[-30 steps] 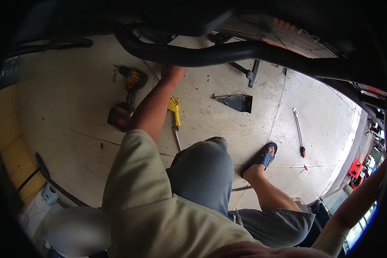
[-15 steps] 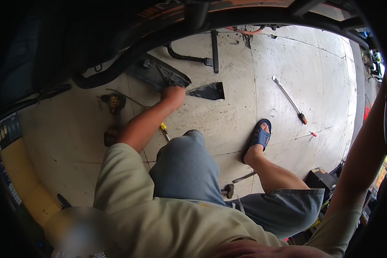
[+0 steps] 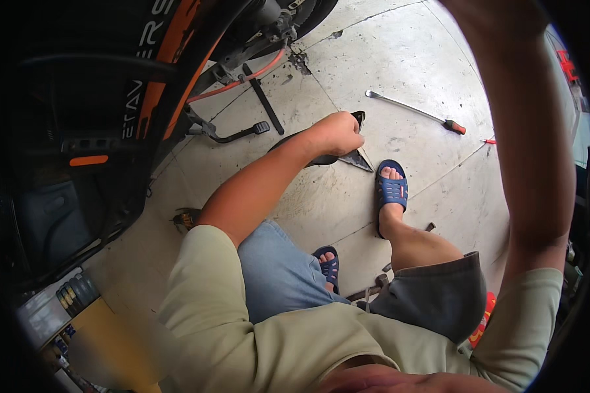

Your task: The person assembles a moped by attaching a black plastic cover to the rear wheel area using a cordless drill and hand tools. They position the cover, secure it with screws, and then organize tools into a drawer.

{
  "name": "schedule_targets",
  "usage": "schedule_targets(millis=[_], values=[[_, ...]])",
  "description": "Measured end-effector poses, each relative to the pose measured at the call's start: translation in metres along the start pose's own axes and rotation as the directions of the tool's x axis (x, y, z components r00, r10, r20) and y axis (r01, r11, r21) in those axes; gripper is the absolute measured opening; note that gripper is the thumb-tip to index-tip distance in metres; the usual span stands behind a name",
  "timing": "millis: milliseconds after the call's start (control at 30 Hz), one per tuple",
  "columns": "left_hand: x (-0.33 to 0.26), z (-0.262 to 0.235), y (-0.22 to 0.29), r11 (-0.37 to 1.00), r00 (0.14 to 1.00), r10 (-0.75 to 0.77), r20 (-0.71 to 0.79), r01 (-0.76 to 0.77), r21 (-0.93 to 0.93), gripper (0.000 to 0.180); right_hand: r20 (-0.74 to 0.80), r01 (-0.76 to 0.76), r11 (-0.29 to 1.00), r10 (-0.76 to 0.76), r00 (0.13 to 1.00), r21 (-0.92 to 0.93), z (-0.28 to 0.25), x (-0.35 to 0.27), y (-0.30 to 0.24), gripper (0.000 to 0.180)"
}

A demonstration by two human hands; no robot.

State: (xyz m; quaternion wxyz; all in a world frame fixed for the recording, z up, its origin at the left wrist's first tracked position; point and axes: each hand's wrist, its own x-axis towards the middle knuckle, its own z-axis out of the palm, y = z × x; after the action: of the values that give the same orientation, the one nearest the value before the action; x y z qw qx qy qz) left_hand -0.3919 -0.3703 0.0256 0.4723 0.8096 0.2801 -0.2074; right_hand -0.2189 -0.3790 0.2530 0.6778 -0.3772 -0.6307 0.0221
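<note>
My left hand (image 3: 337, 133) is closed on a black plastic panel (image 3: 357, 161), low over the floor in front of my feet. The hand covers much of the panel, and its dark edges show on both sides of the fist. My right arm (image 3: 524, 150) is raised along the right side, and my right hand (image 3: 498, 14) reaches the top edge of the picture. Its fingers are cut off from sight.
A black scooter or motorcycle with orange trim (image 3: 154, 85) stands at left. On the tiled floor lie a long steel bar with a red-black handle (image 3: 416, 109), a dark flat bar (image 3: 263, 98), a hammer (image 3: 375, 284) and a partly hidden cordless drill (image 3: 187, 219).
The view has turned and shifted. My left hand has moved right with the black panel, away from the vehicle. My right arm now rises higher in the picture.
</note>
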Motion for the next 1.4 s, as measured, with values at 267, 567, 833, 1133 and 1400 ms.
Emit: schedule_targets(millis=[267, 567, 833, 1133, 1400], values=[[0.008, -0.038, 0.057, 0.995, 0.953, 0.073, 0.294, -0.048, -0.091, 0.023, 0.513, -0.659, 0.598, 0.782, 0.355, -0.456, -0.050, -0.270, 0.018, 0.049], [0.055, 0.015, -0.141, 0.918, 0.957, -0.290, -0.018, 0.283, 0.276, 0.040, 0.588, -0.868, 0.388, 0.796, 0.146, -0.310, -0.101, -0.303, -0.005, 0.025], [-0.007, -0.025, -0.172, 0.401, 0.852, -0.403, -0.335, -0.165, -0.901, 0.029, 0.535, -0.990, -0.013, 0.842, 0.063, 0.138, -0.151, -0.306, -0.001, 0.025], [-0.024, -0.089, -0.126, 0.038, 0.569, -0.573, -0.590, -0.701, -0.712, 0.032, 0.433, -0.988, -0.011, 0.900, 0.057, 0.153, -0.141, -0.292, 0.074, 0.040], [-0.029, -0.094, -0.103, 0.042, 0.474, -0.628, -0.617, -0.771, -0.635, 0.018, 0.158, -0.896, -0.181, 0.951, -0.264, -0.406, -0.127, -0.341, 0.152, 0.046]])
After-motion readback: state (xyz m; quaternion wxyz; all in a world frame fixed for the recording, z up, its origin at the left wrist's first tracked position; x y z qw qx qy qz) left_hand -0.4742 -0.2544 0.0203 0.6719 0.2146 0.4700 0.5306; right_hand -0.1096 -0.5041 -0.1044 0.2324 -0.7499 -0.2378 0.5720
